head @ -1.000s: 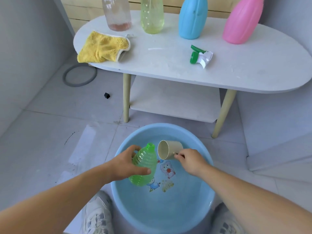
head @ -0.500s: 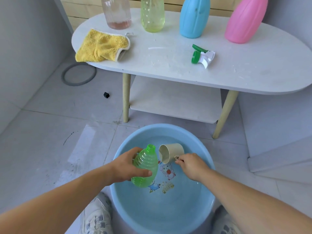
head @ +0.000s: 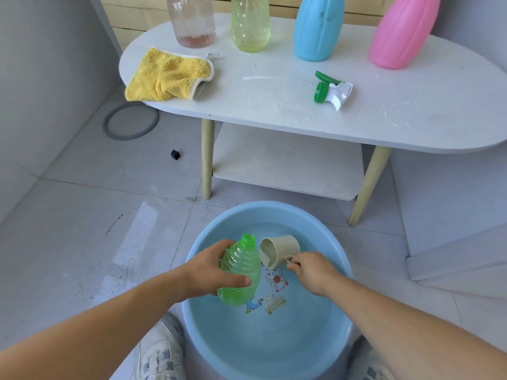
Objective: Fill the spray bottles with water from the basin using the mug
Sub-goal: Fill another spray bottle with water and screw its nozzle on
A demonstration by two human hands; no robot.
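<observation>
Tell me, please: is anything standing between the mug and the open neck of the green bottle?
Nothing visible does. The left hand holds the green bottle over the basin with its neck uncapped; the right hand tips the mug beside that neck. The spray head lies on the table.

Bare forearms [head: 109, 325] — white sneakers [head: 162, 351], grey-blue patches.

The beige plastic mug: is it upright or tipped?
Tipped. The beige plastic mug lies sideways, mouth facing the ribbed green plastic bottle.

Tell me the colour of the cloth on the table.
Yellow cloth, white edging; head view.
</observation>
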